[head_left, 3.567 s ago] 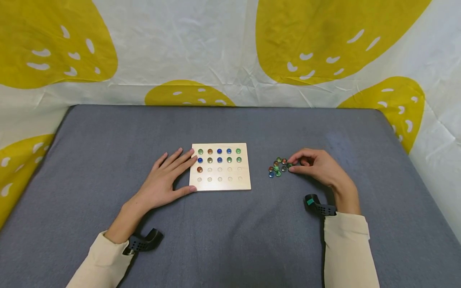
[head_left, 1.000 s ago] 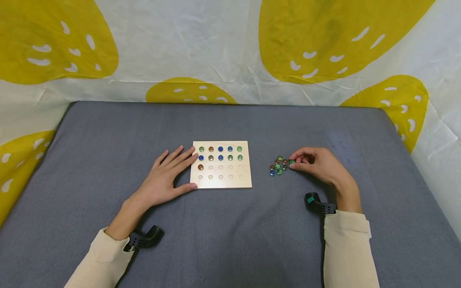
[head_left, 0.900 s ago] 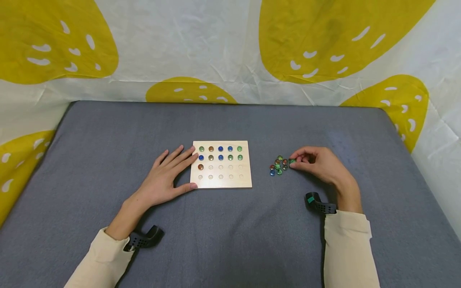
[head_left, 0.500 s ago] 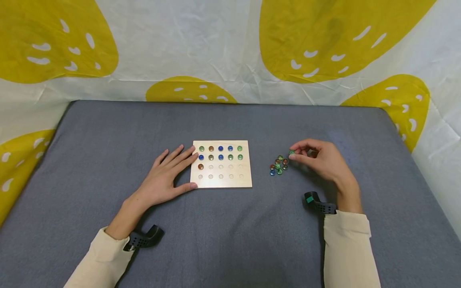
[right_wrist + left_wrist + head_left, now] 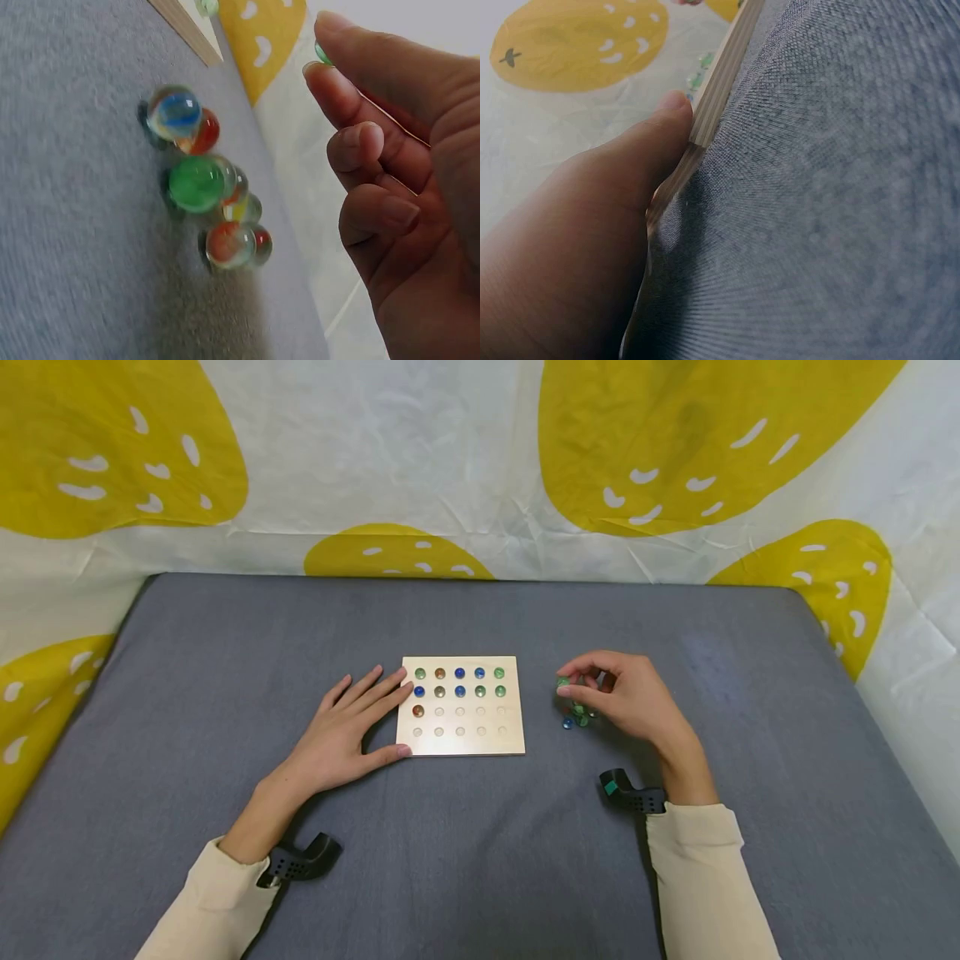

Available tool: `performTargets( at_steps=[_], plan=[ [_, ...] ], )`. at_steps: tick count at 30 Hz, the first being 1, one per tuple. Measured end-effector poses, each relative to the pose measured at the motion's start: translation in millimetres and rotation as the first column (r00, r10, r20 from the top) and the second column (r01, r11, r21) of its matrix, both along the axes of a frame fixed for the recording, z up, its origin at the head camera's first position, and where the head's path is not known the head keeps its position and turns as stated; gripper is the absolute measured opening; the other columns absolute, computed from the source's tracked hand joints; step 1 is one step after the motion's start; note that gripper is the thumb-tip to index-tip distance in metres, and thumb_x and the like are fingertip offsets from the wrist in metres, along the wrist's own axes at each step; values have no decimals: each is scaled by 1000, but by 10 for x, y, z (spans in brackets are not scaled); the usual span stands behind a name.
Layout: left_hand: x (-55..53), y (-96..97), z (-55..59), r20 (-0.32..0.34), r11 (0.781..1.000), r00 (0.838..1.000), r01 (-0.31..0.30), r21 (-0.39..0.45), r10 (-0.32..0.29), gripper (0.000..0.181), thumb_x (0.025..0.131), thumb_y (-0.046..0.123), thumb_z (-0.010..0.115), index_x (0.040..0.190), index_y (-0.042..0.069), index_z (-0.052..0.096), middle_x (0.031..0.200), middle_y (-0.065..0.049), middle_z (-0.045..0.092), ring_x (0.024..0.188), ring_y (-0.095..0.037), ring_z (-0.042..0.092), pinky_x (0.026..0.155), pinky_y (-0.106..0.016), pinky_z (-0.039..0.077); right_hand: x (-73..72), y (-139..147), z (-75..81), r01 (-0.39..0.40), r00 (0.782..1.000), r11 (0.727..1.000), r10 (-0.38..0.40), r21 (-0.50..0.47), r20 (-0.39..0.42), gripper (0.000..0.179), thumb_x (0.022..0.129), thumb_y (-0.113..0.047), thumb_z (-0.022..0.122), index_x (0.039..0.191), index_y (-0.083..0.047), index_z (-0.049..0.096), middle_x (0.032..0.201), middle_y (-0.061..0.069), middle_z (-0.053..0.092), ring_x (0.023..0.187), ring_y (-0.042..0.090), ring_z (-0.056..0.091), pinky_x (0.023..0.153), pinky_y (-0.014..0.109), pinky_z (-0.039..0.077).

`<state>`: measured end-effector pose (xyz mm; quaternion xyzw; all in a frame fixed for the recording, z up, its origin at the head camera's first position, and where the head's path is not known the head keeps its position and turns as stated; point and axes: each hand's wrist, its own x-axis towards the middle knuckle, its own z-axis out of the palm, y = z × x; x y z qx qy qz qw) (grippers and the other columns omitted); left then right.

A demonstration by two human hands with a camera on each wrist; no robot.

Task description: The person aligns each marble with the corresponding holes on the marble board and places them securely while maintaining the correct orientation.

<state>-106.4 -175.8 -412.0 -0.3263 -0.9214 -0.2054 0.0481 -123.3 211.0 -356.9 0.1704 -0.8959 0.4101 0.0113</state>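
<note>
My right hand [image 5: 626,697] pinches a green marble [image 5: 562,682] between thumb and forefinger, raised above the loose pile. In the right wrist view the pinched marble [image 5: 322,52] shows only as a green sliver. Below it lie loose glass marbles, among them a green marble [image 5: 196,184] and a blue-streaked marble [image 5: 176,112]; in the head view the hand partly hides them. With fingers spread, my left hand [image 5: 341,735] rests on the left edge of a pale wooden board [image 5: 491,743]. Marbles fill the board's two back rows, and one brown marble [image 5: 417,711] sits at the left of the third row.
A grey cloth [image 5: 480,860] covers the table. Behind it hangs a white curtain [image 5: 390,443] with yellow shapes. Each wrist wears a black camera mount, one on the left wrist [image 5: 303,857] and one on the right [image 5: 633,793].
My right hand has lifted a green marble from the right side of the pile and carried it left, over the other marbles. My left hand stays on the board.
</note>
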Motion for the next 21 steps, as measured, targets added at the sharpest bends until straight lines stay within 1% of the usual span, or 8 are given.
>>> performTargets(
  at_steps=[5, 10, 15, 21],
  plan=[
    [-7, 5, 0, -5, 1000, 1000, 2, 1, -2, 79, 88, 62, 55, 151, 20, 33, 156, 0, 26, 143, -28, 19, 111, -54, 10, -1, -68, -2, 3, 1000, 1000, -3, -3, -8, 15, 83, -25, 77, 96, -17, 75, 69, 0, 55, 56, 18, 47, 48, 25, 37],
    [-12, 6, 12, -11, 1000, 1000, 5, 3, -5, 79, 88, 63, 55, 151, 20, 34, 156, 0, 27, 143, -29, 20, 111, -54, 10, 2, -166, 17, -10, 1000, 1000, 10, 1, -6, 14, 84, -26, 76, 96, -18, 75, 68, -1, 56, 54, 17, 47, 47, 27, 37],
    [-10, 5, 17, -9, 1000, 1000, 4, 4, -4, 79, 88, 62, 55, 151, 20, 34, 156, -1, 27, 143, -29, 20, 111, -54, 10, 4, -293, 30, -3, 1000, 1000, 3, -21, 4, 16, 84, -28, 76, 97, -19, 74, 67, -2, 57, 51, 17, 48, 45, 28, 37],
    [-4, 8, 9, 0, 1000, 1000, 3, 3, -3, 79, 88, 61, 56, 151, 19, 34, 156, -1, 27, 143, -29, 19, 111, -54, 10, 11, -423, 6, 24, 1000, 999, -25, -41, -11, 18, 84, -25, 76, 98, -14, 74, 71, -3, 60, 56, 16, 48, 48, 27, 36]
  ],
)
